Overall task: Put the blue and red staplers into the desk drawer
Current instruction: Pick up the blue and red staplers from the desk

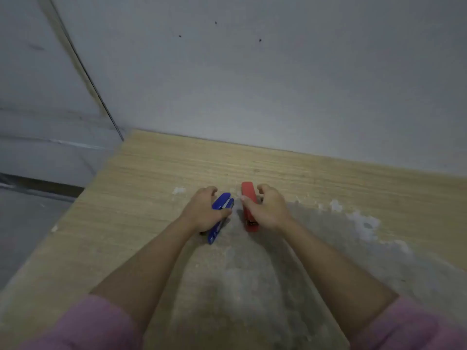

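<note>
Two staplers, blue stapler (219,216) under left hand (202,210), red stapler (249,207) under right hand (267,209)

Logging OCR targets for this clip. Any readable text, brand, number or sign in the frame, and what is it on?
No readable text in this frame.
Blue stapler: no label or brand shows; partly covered by the left hand.
Red stapler: plain top, no marking legible; the right hand covers part of it.
Desk: wood grain and pale worn patches only.
Wall: a few dark specks, no sign.
</note>
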A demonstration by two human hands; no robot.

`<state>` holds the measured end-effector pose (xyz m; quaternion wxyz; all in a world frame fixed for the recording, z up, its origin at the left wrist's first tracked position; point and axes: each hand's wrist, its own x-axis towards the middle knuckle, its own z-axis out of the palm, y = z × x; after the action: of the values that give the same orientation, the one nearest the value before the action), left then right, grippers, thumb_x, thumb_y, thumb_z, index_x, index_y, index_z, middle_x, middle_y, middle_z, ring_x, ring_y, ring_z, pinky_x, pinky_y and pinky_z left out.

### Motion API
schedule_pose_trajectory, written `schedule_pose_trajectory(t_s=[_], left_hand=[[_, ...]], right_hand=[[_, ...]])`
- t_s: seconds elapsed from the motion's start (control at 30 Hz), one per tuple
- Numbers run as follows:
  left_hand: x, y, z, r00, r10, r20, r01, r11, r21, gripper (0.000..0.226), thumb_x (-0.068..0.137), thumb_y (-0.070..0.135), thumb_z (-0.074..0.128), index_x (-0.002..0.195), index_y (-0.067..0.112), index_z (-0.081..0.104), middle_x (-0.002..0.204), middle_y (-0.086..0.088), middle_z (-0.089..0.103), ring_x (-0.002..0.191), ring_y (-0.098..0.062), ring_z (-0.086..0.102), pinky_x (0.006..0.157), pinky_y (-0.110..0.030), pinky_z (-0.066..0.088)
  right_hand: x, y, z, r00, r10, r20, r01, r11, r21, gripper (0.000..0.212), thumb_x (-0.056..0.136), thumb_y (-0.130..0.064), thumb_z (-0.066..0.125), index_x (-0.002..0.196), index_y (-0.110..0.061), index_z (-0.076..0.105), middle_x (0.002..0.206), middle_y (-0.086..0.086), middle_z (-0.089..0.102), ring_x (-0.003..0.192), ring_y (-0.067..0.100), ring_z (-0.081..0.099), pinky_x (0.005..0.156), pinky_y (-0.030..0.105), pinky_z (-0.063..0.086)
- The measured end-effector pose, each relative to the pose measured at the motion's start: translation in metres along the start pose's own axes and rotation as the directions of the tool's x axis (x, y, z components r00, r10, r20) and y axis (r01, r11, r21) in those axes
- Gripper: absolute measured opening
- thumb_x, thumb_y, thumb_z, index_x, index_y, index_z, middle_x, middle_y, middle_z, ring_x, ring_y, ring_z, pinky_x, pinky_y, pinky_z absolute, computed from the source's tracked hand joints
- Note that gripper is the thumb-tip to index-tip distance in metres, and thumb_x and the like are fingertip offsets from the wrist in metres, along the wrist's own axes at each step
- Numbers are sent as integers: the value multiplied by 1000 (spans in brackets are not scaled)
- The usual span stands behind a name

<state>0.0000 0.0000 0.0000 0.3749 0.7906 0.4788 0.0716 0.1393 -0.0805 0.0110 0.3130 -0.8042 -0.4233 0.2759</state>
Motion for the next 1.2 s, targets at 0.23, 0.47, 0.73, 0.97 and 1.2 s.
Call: schedule_pose_trajectory(t_s=[0.23, 0.47, 0.73, 0.97, 1.2], left_hand=[[-6, -8, 17, 998, 5, -57, 4, 987, 163, 54, 72, 31, 72, 115, 9, 50, 112, -10, 49, 99, -25, 49, 85, -37, 46], [-16, 4, 19, 996, -42, -77, 54, 984, 172, 30, 74, 20, 70, 97, 6, 57, 93, -13, 56, 75, -25, 52, 60, -30, 41], [-63, 58, 47, 987, -132, -87, 85, 907, -412, 41, 81, 20, 66, 118, 9, 52, 104, -8, 62, 93, -27, 62, 79, -39, 54], [-119, 120, 107, 991, -68, 113, 119, 834, -539, 37, 83, 15, 62, 114, 13, 43, 85, -4, 59, 71, -18, 60, 66, -35, 52], [-186, 180, 192, 973, -21, 230, 146, 828, -541, 25, 78, 20, 67, 100, 14, 54, 78, -7, 64, 64, -24, 61, 61, -42, 54]], right_hand=[[-3, 12, 15, 996, 86, 26, -86, 996, -9, 35, 86, -35, 54, 108, -7, 59, 102, 13, 65, 90, 27, 61, 79, 37, 50], [-12, 20, 3, 988, 154, 1, -154, 985, 73, 34, 92, -20, 45, 118, -1, 57, 110, 17, 65, 99, 31, 60, 74, 25, 36], [-66, 53, -43, 930, 336, 152, -354, 697, 624, 10, 88, -15, 53, 86, -11, 61, 71, 5, 58, 63, 16, 52, 62, 31, 44], [-141, 103, -111, 916, 326, 235, -380, 514, 769, 6, 83, -6, 56, 81, -11, 58, 67, 8, 58, 61, 20, 56, 58, 36, 52], [-228, 178, -186, 929, 310, 202, -337, 483, 808, 25, 79, 6, 50, 100, -5, 49, 90, 15, 57, 75, 26, 57, 65, 39, 49]])
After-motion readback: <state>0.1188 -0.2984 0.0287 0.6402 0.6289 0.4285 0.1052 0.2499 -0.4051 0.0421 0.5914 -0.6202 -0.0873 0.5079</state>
